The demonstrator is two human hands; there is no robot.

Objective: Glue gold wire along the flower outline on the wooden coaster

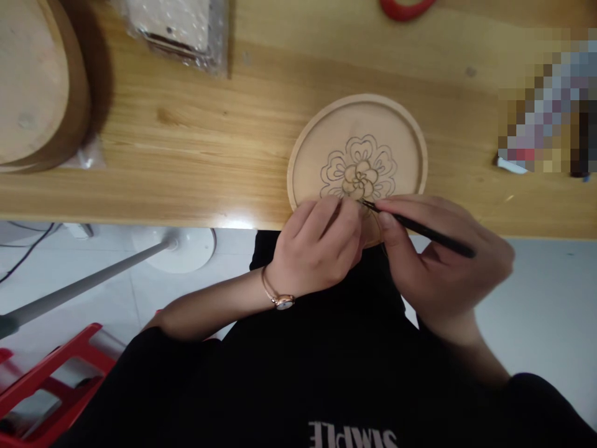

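Fine two-handed work on a round wooden tray (317, 137), which lies at the near edge of the surface (186, 124), directly before the torso. The right hand (443, 267) grasps dark tweezers (426, 233), their tips at the lower part of the flower pattern (359, 177); the left hand (317, 249) bends over the near rim, fingertips bunched—whether they pinch anything cannot be told. Good execution probably calls for a light grip on the tweezers, small wrist movements, tips aligned with the drawn line, and left fingers that steady the tray without pressing on the pattern. The lowest petals and most of the near rim are hidden by the hands; a thin strand beside the right thumb is hard to trace. A red object (407, 9) is cut off above, and a pixelated patch (555, 112) obscures items at right.
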